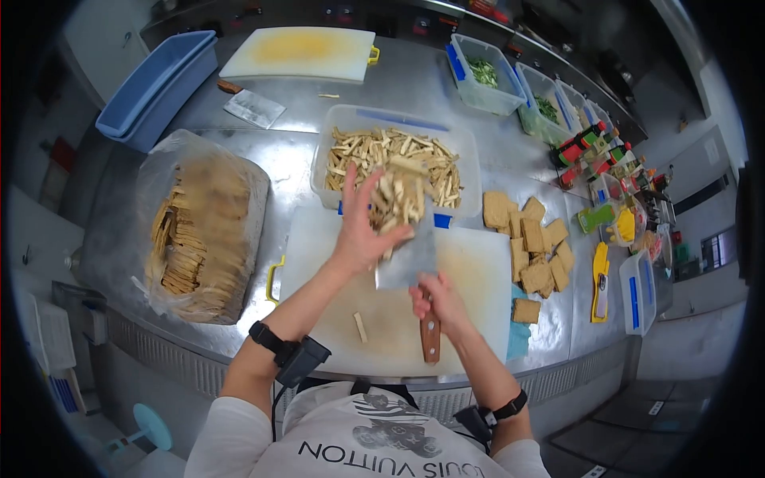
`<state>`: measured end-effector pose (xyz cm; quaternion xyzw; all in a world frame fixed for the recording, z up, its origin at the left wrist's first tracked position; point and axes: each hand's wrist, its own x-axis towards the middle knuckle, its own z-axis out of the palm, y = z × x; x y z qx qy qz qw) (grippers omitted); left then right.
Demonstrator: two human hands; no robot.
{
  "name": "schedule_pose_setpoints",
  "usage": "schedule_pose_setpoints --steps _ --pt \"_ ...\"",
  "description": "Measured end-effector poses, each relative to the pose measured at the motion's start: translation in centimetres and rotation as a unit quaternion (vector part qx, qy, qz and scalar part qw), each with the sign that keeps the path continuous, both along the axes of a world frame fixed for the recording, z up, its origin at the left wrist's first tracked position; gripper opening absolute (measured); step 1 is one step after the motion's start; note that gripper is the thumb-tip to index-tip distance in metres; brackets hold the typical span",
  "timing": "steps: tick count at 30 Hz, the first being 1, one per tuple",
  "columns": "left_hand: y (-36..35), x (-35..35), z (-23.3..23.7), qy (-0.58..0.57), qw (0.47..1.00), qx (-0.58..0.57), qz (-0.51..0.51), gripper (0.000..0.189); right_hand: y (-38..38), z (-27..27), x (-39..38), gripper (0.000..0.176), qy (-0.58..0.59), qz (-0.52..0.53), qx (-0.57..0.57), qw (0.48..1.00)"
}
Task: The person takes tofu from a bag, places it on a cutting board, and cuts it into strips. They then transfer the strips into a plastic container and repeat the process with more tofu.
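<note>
My right hand (440, 303) grips the wooden handle of a cleaver (406, 266), whose broad blade is tilted below a heap of cut dried tofu strips (396, 201). My left hand (362, 233) curves round the heap from the left, fingers spread and thumb near the blade, holding the strips against it. Both hands are at the front edge of a clear plastic tub (473, 163) holding many more strips. Some strips by the blade are blurred. Below lies a white cutting board (478, 275) with one loose strip (360, 327) on it.
A plastic bag of tofu slabs (203, 239) stands left; whole tofu pieces (535, 239) lie right of the board. Behind are blue bins (155, 92), another cutting board (299, 54) and a tub of chopped greens (486, 84). Sauce bottles (586, 147) line the right side.
</note>
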<state>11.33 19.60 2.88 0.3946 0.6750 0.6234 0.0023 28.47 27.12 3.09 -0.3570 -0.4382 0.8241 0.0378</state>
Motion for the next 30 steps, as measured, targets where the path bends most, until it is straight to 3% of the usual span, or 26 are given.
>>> schedule_pose_setpoints --steps 3,4,6,9,12,15,21,24,27,30 --pt "-1.9 -2.8 -0.9 -0.096 0.994 0.016 0.046 0.048 2.1 3.0 -4.1 0.014 0.027 -0.011 0.094 0.995" --pt "-2.9 -3.1 -3.5 -0.161 0.985 -0.001 0.066 0.041 2.7 3.5 -5.1 0.013 0.033 -0.002 0.110 0.993" --pt "-4.9 -3.4 -8.9 -0.176 0.978 -0.098 0.054 0.038 3.8 3.7 -6.4 0.014 -0.024 0.003 0.170 0.985" --pt "-5.6 -1.6 -9.5 -0.009 0.951 -0.302 0.067 0.042 4.2 3.7 -6.7 0.012 -0.050 -0.014 0.251 0.967" --pt "-4.2 -0.9 -11.1 0.171 0.918 -0.341 0.110 0.047 3.9 3.5 -5.8 0.010 0.002 -0.033 0.343 0.939" --pt "-3.1 -0.7 -12.2 0.190 0.924 -0.328 0.053 0.048 3.8 3.5 -3.3 0.008 0.057 -0.044 0.374 0.925" --pt "-6.2 0.8 -14.1 0.061 0.950 -0.251 -0.175 0.046 2.0 0.1 8.4 0.008 0.006 -0.051 0.156 0.986" --pt "-9.8 3.4 -14.0 0.055 0.932 -0.244 -0.262 0.056 0.9 -3.2 14.7 0.007 -0.061 -0.054 0.098 0.992" --pt "-12.2 5.5 -10.4 0.151 0.921 -0.290 -0.212 0.076 0.1 -6.3 18.6 0.007 -0.102 -0.083 0.068 0.989" --pt "-12.5 6.5 -10.8 0.225 0.889 -0.360 -0.168 0.094 -0.5 -8.3 19.6 0.008 -0.103 -0.112 0.043 0.987"
